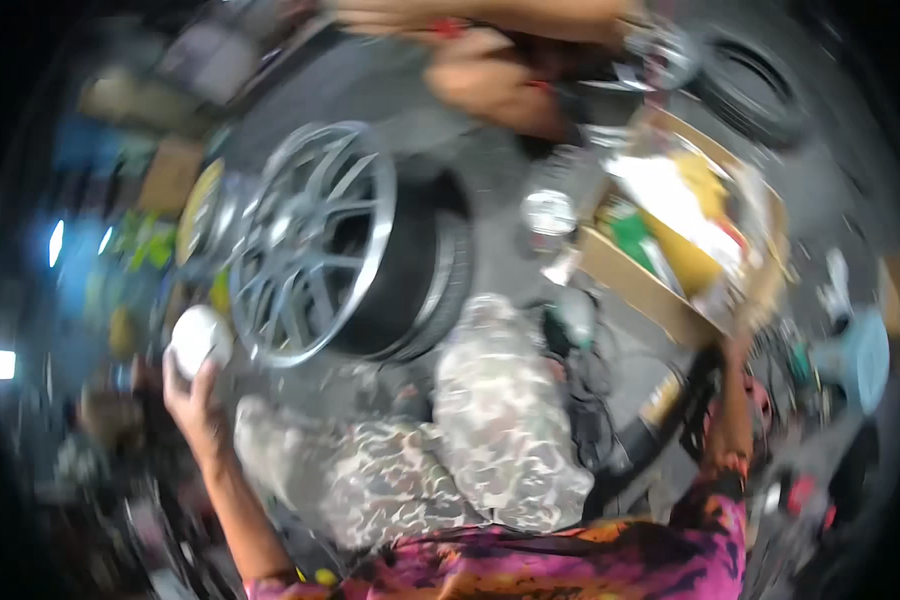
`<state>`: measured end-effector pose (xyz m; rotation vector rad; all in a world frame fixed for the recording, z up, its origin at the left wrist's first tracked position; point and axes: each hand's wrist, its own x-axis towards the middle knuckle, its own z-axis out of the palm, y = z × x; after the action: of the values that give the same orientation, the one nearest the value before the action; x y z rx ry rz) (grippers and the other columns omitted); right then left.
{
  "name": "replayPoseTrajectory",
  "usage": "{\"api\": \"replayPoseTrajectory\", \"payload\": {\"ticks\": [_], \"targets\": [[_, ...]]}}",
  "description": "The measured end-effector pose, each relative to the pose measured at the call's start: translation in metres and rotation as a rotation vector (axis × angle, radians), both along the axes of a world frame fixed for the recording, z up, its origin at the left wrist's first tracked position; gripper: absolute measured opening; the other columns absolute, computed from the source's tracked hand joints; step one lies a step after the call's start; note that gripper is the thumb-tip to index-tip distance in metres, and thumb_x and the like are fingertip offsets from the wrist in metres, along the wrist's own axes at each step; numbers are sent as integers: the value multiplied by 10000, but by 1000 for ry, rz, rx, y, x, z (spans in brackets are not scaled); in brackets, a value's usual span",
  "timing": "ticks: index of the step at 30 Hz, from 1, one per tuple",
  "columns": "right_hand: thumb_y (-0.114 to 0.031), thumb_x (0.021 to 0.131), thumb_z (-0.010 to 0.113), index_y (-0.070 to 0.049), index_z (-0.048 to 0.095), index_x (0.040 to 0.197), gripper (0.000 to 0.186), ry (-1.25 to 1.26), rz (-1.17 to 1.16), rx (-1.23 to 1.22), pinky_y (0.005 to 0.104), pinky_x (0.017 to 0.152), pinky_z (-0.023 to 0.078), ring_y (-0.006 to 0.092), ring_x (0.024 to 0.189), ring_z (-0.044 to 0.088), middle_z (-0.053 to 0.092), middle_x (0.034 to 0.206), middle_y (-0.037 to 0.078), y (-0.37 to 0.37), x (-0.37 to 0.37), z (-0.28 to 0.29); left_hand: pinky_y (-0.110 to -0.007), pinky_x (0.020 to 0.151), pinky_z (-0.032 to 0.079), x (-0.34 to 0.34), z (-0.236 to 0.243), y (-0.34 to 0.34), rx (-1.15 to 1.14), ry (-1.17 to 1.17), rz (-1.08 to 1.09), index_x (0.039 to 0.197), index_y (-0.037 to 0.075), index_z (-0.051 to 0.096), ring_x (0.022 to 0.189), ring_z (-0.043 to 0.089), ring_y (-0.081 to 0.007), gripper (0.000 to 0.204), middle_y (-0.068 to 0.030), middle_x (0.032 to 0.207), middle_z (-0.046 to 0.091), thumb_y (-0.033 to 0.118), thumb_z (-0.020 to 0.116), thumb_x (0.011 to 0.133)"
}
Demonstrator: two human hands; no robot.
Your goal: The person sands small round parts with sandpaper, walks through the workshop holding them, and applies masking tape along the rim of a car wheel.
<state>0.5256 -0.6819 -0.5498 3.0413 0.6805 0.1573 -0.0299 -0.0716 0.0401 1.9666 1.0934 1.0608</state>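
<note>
My left hand (192, 400) holds a white rounded object (200, 335) at the left, fingers closed round it, beside a silver spoked alloy wheel (355, 205). The wheel stands tilted against a dark tyre and rim (445, 285). My right hand (732, 350) is at the near right corner of an open cardboard box (610, 262), its fingers smeared by motion, so I cannot tell if they grip it. Mixed yellow, white and green items (675, 215) fill the box. My legs in camouflage trousers (500, 410) lie between my hands.
Another person's arms (490, 85) are at the top. A tyre (745, 85) lies at the back right. A clear container (548, 220) stands by the box. Cables (595, 420) and tools lie right of my legs, near a pale blue round object (855, 360). Blurred clutter lines the left.
</note>
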Motion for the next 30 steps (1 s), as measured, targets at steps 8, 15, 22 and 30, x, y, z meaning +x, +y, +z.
{"api": "replayPoseTrajectory", "payload": {"ticks": [8,15,22,30], "targets": [[-431,881,568,-30,621,1230,534,209,-18,-360,575,991,393,422,1224,518,614,1275,198,73,-51,50,-323,955,462,-64,26,-37,-127,-149,48,1231,-43,581,1052,615,-174,513,-89,1138,654,141,784,797],[-271,852,644,-23,624,1200,427,5,244,16,568,982,394,345,1194,571,626,1259,190,111,-146,176,-335,966,471,-113,10,-42,-419,-131,11,1297,-13,539,1071,624,-191,629,-128,1151,674,168,829,769],[-675,916,499,-63,646,1251,713,536,-5,254,457,944,460,369,1108,612,669,1210,179,155,-263,334,-316,938,475,-146,-63,-47,-756,-174,-194,1289,35,565,1095,606,-170,540,-76,1193,652,193,781,821],[-206,1021,478,-48,544,975,178,733,-19,1400,246,750,414,94,826,494,552,921,8,320,-352,420,-313,823,550,-188,-122,-29,-1020,-410,-33,1182,3,607,1005,660,-173,374,-85,1086,668,204,702,882]]}}
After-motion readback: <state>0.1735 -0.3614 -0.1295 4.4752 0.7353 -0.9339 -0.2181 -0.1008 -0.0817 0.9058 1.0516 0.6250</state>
